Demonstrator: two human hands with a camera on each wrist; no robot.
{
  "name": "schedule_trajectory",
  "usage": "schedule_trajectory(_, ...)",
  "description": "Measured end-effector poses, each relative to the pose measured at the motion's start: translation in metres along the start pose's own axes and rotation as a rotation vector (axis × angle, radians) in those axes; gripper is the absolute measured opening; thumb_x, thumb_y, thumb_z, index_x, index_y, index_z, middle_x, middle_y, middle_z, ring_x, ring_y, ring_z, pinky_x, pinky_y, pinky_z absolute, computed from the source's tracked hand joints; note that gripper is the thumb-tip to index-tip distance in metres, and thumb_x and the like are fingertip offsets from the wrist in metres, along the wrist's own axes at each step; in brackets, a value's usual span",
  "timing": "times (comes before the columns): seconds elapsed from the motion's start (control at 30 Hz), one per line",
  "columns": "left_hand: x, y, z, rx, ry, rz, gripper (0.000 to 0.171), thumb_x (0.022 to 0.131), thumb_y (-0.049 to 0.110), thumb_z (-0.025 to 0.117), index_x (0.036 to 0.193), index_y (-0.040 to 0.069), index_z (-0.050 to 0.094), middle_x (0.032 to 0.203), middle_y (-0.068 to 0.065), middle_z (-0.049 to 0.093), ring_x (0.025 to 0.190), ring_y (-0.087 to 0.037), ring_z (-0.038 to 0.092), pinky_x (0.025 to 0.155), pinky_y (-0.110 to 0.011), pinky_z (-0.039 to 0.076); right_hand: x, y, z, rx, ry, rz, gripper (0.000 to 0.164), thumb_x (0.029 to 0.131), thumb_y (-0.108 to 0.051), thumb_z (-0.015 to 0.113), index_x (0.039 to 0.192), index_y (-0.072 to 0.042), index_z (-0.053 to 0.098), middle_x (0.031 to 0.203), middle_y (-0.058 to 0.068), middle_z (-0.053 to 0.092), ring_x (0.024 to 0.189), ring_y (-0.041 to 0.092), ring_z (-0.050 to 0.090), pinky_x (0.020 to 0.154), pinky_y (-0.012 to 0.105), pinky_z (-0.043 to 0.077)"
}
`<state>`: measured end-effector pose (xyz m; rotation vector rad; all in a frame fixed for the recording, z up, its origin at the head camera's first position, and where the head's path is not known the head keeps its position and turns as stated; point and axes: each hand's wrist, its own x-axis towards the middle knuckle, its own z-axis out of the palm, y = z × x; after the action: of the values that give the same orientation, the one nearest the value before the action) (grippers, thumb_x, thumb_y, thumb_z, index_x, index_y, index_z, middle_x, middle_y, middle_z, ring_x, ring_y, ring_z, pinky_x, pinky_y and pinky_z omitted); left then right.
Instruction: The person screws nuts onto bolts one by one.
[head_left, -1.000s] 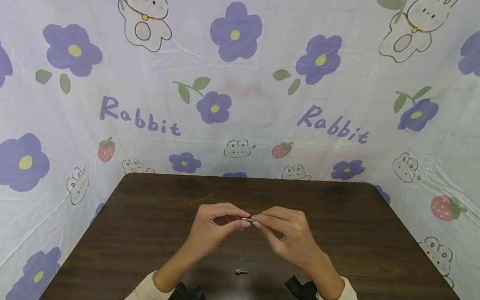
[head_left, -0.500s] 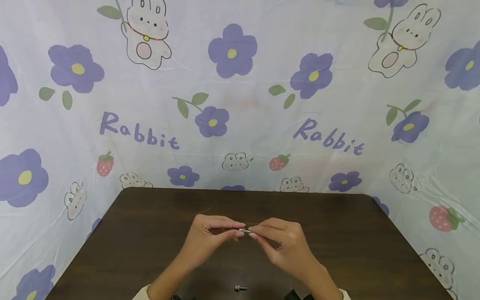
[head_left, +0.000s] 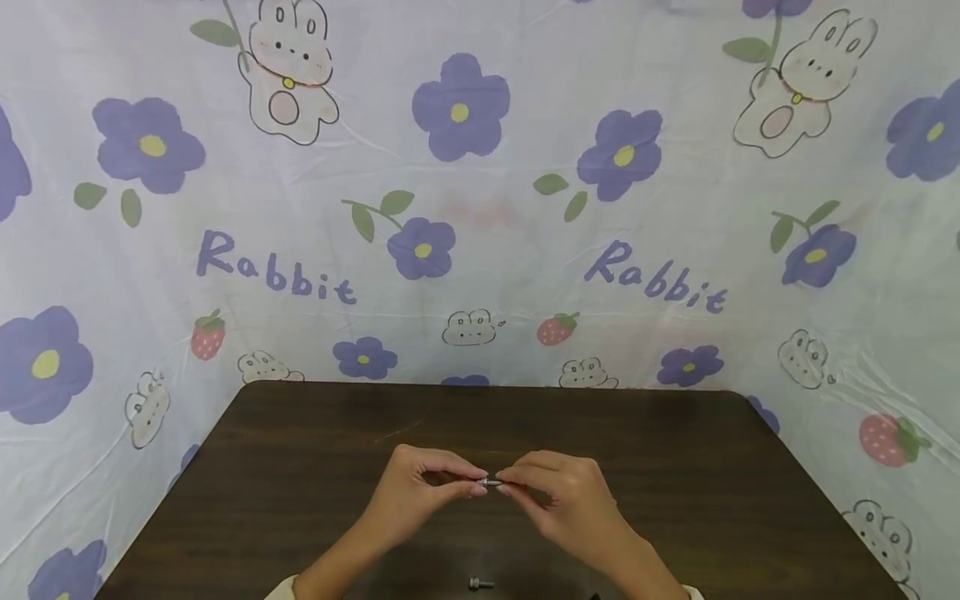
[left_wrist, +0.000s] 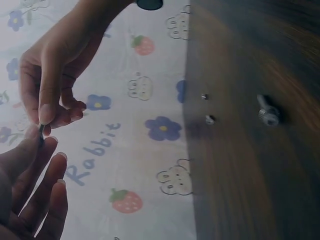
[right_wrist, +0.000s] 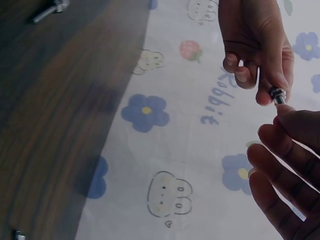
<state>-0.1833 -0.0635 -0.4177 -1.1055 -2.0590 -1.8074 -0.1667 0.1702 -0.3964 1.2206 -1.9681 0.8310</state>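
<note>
A small metal bolt (head_left: pixel 490 482) is held level between both hands, over the middle of the table. My left hand (head_left: pixel 420 492) pinches its head end between thumb and forefinger, and my right hand (head_left: pixel 566 497) pinches the shank end the same way. In the right wrist view the bolt's thick ringed end (right_wrist: pixel 277 94) shows at the left fingertips; the tip of the shank is hidden by the right fingers. A second bolt (left_wrist: pixel 268 112), with a socket head and a collar under it, lies on the table below the hands.
Two small metal pieces (left_wrist: pixel 207 119) lie apart on the dark wooden table (head_left: pixel 300 433) in the left wrist view. Another small metal piece (right_wrist: pixel 18 235) shows at the bottom of the right wrist view. Behind the table hangs a rabbit-print cloth (head_left: pixel 517 242).
The head view has tilted up, so table and hands sit lower in it. Both hands keep their pinch on the bolt, and a little more of its shank shows between the fingertips.
</note>
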Motion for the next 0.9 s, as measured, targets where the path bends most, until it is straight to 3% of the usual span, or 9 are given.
schedule_trajectory(0.2,-0.005,-0.010,-0.001,0.079,-0.013,-0.008,0.014,0.086,0.017,0.081,0.099,0.011,0.081,0.088,0.000,0.078,0.066,-0.017,0.072,0.057,-0.033,0.060,-0.003,0.001,0.007,-0.074,-0.054,0.022,0.015,0.080,-0.004,0.085,0.091,-0.012,0.078,0.083,-0.006,0.073,0.066,0.001,0.064,0.059,0.011,0.050)
schedule_trajectory(0.33,-0.008,-0.016,-0.002,0.132,-0.025,-0.030,0.015,0.086,0.019,0.081,0.099,0.012,0.081,0.088,0.003,0.077,0.067,-0.018,0.072,0.057,-0.031,0.060,-0.005,0.003,0.013,-0.123,-0.095,0.036,0.014,0.079,-0.004,0.087,0.086,-0.012,0.078,0.079,-0.007,0.071,0.064,0.000,0.062,0.057,0.011,0.050)
schedule_trajectory(0.9,-0.023,-0.051,0.000,0.317,-0.153,-0.194,0.007,0.082,0.018,0.084,0.089,0.019,0.082,0.086,0.014,0.075,0.077,-0.001,0.067,0.066,-0.023,0.057,-0.029,0.012,0.039,-0.193,-0.350,0.157,0.011,0.080,-0.008,0.086,0.084,-0.016,0.079,0.080,-0.010,0.071,0.067,-0.001,0.062,0.056,0.013,0.048)
